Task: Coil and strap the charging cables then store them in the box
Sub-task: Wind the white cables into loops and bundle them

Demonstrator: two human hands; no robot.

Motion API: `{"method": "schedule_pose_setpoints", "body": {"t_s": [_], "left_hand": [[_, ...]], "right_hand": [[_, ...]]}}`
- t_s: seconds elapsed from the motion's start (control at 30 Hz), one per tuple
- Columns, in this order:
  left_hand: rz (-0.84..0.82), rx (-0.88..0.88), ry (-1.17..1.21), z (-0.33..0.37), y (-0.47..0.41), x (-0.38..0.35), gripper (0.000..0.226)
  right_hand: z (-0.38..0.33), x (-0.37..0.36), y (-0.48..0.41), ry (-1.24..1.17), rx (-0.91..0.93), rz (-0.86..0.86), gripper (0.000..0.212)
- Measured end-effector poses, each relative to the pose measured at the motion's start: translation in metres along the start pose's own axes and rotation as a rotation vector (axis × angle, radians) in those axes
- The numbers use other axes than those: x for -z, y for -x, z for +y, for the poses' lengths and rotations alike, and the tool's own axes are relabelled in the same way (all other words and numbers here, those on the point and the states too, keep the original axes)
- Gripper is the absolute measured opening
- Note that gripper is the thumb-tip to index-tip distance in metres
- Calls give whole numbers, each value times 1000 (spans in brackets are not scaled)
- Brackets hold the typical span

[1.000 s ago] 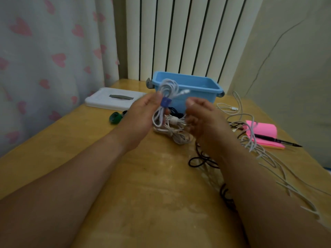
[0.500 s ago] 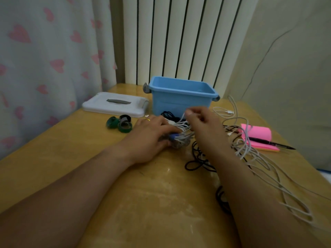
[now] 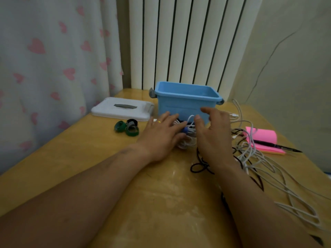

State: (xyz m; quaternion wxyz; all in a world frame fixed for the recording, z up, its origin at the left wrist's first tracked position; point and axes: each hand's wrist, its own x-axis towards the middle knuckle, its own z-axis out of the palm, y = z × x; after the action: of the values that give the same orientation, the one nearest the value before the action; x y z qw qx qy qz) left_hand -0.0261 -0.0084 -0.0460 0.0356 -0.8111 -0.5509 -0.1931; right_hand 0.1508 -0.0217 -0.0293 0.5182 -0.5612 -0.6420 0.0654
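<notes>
— How are the hands set?

— Both forearms reach forward over the wooden table (image 3: 75, 158). The left hand (image 3: 161, 136) lies palm down, fingers spread and nearly flat, its fingertips resting on the coiled white cable bundle (image 3: 187, 138) where the blue strap (image 3: 185, 130) shows. The right hand (image 3: 212, 133) stands more on edge, fingers loosely open and curved, thumb dipping toward the same bundle.

— Is either one gripping it?

— Neither hand closes around anything; whether the right thumb actually touches the coil, I cannot tell.

— And the rest?

— The blue box (image 3: 186, 102) stands just beyond the fingertips, open. Its white lid (image 3: 123, 109) lies beyond and left of the left hand, green strap rolls (image 3: 127, 128) near that hand. Loose white cables (image 3: 268, 167) and black cable (image 3: 200, 167) sprawl beside and under the right wrist.
</notes>
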Motion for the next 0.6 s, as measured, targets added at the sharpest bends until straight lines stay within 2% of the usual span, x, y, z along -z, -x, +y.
{"method": "schedule_pose_setpoints", "body": {"t_s": [0.07,0.1,0.2,0.33,0.43,0.6], "left_hand": [[-234,6,-15,-7,-7,3,73],[-277,-6,-39,-12,-10,5,76],[-172,-5,-175,-14,-11,1,70],[-24,172,-195,13,-8,-17,74],[-19,199,-169,23,-12,-18,73],[-88,148,-93,36,-3,-1,87]], "right_hand": [[3,-4,2,8,7,-29,33],[4,-5,2,9,16,-38,31],[4,-8,1,-10,29,-41,26],[1,-10,3,-43,48,-45,21],[0,-10,4,-98,50,-36,19],[-15,-2,-15,-148,-32,-16,23]]}}
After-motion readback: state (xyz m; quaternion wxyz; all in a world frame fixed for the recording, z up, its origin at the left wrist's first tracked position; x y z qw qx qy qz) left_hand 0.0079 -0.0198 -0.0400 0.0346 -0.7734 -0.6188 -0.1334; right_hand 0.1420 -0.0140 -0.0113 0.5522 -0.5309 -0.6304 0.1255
